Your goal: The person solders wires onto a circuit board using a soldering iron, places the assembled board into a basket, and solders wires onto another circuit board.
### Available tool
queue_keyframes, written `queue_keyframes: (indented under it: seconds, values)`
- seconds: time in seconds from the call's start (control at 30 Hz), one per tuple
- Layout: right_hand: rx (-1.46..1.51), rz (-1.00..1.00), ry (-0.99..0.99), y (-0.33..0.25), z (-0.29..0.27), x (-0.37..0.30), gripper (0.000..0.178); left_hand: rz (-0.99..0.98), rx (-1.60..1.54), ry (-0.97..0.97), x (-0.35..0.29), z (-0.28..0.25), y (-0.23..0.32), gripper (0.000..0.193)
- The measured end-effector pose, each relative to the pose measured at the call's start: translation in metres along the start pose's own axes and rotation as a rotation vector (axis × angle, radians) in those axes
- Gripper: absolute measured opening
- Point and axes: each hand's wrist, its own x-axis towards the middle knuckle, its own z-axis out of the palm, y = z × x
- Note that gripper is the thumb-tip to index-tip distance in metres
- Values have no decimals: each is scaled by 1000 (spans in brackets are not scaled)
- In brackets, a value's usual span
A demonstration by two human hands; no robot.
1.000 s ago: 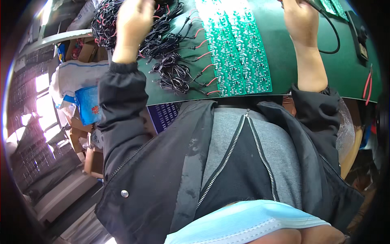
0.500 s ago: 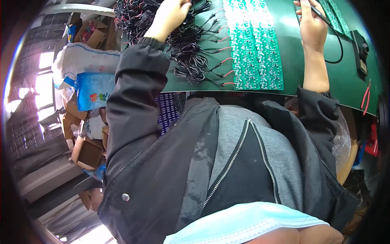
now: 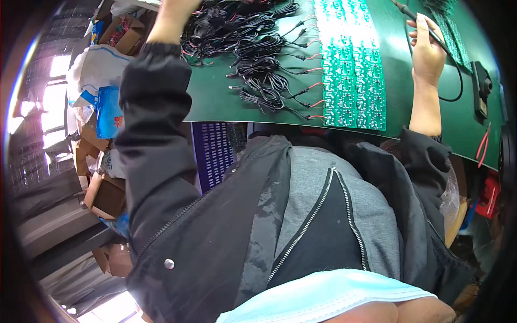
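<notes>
My right hand (image 3: 428, 56) is closed around a soldering iron (image 3: 437, 36), whose tip points up and left and whose black cord loops down on its right. At the upper left edge, my left hand (image 3: 179, 7) is partly cut off, and its fingers do not show. It lies beside a heap of bundled black cables (image 3: 215, 27). A block of green circuit boards (image 3: 354, 89) lies between my hands. Short red and black wires join several cable bundles (image 3: 264, 81) to the boards' left edge.
The green tabletop (image 3: 207, 102) carries more boards (image 3: 455, 37) at the far right. A black stand-like box (image 3: 481, 90) and a red-handled tool (image 3: 483, 144) lie near its right edge. A purple basket (image 3: 212, 156) sits below the table; cardboard boxes (image 3: 105, 196) stand to the left.
My left hand has moved left and up, partly out of view. My right hand with the soldering iron is slightly lower. The table and boards appear shifted right and down.
</notes>
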Motion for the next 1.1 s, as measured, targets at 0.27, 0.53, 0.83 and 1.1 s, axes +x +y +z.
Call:
queue_keyframes:
  seconds: [0.27, 0.53, 0.83, 1.1]
  values:
    - [-20, 50, -2, 1, -2, -6, 25, -990, -1529, 188, 27, -15, 29, 20]
    - [27, 56, -15, -1, 2, -3, 26, -392, -652, -305, 59, -131, 50, 43]
    - [35, 79, 77, -17, 12, -10, 14, 11, -455, -786, -36, -51, 184, 19]
    - [54, 86, 86, -22, 11, -13, 12, -302, -749, -343, -30, -71, 132, 14]
